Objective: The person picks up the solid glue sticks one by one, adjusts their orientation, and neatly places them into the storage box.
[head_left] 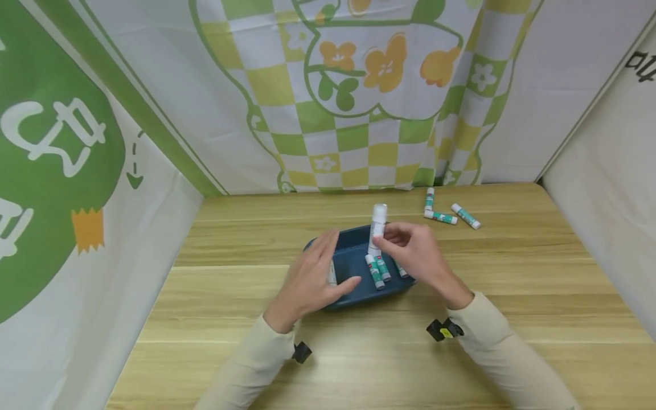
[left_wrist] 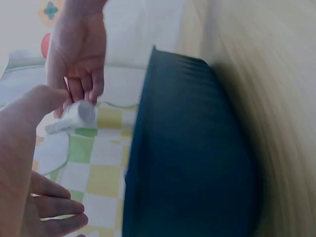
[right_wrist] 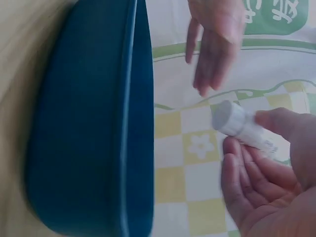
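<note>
A white capped tube (head_left: 377, 229) stands nearly upright above the open top of the dark blue bin (head_left: 351, 267); it is just to the left of the right hand (head_left: 416, 250), which pinches it between thumb and fingers. The left hand (head_left: 310, 276) lies across the tube from there, well apart from it, at the left end of the bin. Its fingers are extended and its thumb is spread out over the bin, and it has hold of nothing (the left wrist view shows the same loose fingers).

Inside the bin, two green-and-white sticks (head_left: 374, 272) lie side by side, just below the held tube. Another stick (head_left: 401, 271) lies partly hidden under the right hand, and a pale item (head_left: 332, 274) shows beside the left hand, mostly covered by it.

Beyond the bin, at the back right of the wooden table (head_left: 230, 319), three more green-and-white tubes (head_left: 466, 216) lie near one another, two of them meeting at a corner. A checked, flowered curtain (head_left: 353, 136) hangs behind the table.
</note>
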Motion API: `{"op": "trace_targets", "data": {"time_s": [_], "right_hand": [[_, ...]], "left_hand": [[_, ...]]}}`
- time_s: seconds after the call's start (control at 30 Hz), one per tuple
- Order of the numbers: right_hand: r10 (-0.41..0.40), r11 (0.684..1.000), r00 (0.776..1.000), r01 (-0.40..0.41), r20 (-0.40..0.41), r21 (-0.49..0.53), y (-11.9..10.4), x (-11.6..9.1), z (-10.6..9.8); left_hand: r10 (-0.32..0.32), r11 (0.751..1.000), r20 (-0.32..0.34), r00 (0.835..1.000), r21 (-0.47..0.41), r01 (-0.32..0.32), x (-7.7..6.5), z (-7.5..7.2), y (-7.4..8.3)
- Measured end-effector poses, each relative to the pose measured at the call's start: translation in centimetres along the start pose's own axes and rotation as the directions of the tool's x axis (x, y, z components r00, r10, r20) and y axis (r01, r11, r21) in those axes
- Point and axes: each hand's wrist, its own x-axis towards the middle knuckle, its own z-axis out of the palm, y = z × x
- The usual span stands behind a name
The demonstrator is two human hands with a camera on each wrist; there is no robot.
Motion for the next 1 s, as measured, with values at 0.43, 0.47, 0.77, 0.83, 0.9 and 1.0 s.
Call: {"op": "trace_targets", "data": {"time_s": [0.43, 0.47, 0.77, 0.83, 0.9, 1.0], "right_hand": [[0.145, 0.965, 0.98, -0.109, 0.138, -0.239, -0.6, 0.3, 0.4], [0.154, 0.961, 0.977, -0.113, 0.15, -0.251, -0.5, 0.3, 0.5], [0.261, 0.93, 0.939, -0.182, 0.224, -0.319, -0.4, 0.6, 1.7], [0.262, 0.922, 0.938, -0.173, 0.229, -0.345, -0.4, 0.7, 2.0], [0.263, 0.916, 0.936, -0.165, 0.235, -0.365, -0.4, 0.8, 2.3], [0.266, 0.905, 0.934, -0.158, 0.238, -0.394, -0.2, 0.8, 2.8]], "left_hand": [[-0.129, 0.99, 0.24, 0.962, 0.088, 0.11, -2.4, 0.9, -3.2], [-0.134, 0.989, 0.245, 0.96, 0.087, 0.116, -2.5, 1.0, -3.3], [-0.143, 0.989, 0.249, 0.958, 0.084, 0.126, -3.0, 1.7, -3.6], [-0.145, 0.988, 0.243, 0.959, 0.089, 0.126, -3.1, 1.8, -3.6], [-0.143, 0.988, 0.24, 0.96, 0.095, 0.124, -3.1, 1.8, -3.6], [-0.134, 0.988, 0.229, 0.964, 0.106, 0.112, -3.2, 1.9, -3.6]]}}
